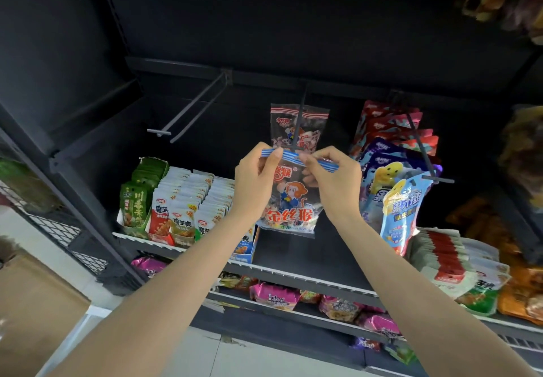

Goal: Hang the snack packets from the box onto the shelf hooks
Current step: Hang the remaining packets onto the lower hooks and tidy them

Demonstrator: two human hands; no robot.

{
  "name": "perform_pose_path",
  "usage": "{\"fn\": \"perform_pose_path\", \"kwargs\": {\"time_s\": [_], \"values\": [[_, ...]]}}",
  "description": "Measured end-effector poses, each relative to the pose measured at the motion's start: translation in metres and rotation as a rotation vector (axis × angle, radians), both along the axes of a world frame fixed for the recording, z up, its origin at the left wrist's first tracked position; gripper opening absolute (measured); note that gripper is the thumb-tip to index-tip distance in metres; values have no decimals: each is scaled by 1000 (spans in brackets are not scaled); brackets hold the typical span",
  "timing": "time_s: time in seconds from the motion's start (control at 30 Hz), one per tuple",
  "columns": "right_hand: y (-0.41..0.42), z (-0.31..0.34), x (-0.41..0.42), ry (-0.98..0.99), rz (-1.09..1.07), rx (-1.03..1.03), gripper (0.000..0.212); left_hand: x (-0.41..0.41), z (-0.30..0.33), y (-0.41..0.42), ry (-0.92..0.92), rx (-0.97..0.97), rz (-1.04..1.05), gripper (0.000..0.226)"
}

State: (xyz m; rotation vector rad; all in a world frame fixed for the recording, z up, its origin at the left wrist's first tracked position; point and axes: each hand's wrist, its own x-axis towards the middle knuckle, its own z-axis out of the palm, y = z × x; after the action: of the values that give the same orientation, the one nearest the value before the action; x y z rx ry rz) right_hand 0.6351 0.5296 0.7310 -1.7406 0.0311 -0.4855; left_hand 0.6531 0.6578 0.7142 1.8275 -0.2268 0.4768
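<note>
A clear snack packet (291, 200) with a blue-striped top and a cartoon monkey hangs between my hands. My left hand (255, 179) pinches the left end of its striped top edge. My right hand (335, 179) pinches the right end. The packet's top sits right at the tip of the middle hook (299, 123). A similar packet with a red-striped top (311, 129) hangs further back on that same hook. The brown cardboard box (32, 306) sits at the lower left.
An empty double-wire hook (188, 112) juts out on the left. A right hook (420, 147) carries several red, purple and blue packets (399, 209). Below, a shelf ledge (147, 240) holds rows of small snack packs; lower shelves hold pink packets (273, 294).
</note>
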Motion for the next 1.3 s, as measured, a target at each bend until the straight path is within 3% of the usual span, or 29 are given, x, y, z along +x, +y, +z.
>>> {"fn": "perform_pose_path", "kwargs": {"time_s": [0.43,0.87,1.0,1.3], "values": [[1,-1,10,-13,-13,-218,13,6,1,1,-8,174,99,17],[1,-3,16,-27,8,-273,10,14,-4,-3,-10,95,105,19],[0,-4,22,1,-20,-280,10,20,-1,-3,3,176,74,13],[1,2,74,-6,-145,-374,13,81,15,-4,64,268,46,11]]}}
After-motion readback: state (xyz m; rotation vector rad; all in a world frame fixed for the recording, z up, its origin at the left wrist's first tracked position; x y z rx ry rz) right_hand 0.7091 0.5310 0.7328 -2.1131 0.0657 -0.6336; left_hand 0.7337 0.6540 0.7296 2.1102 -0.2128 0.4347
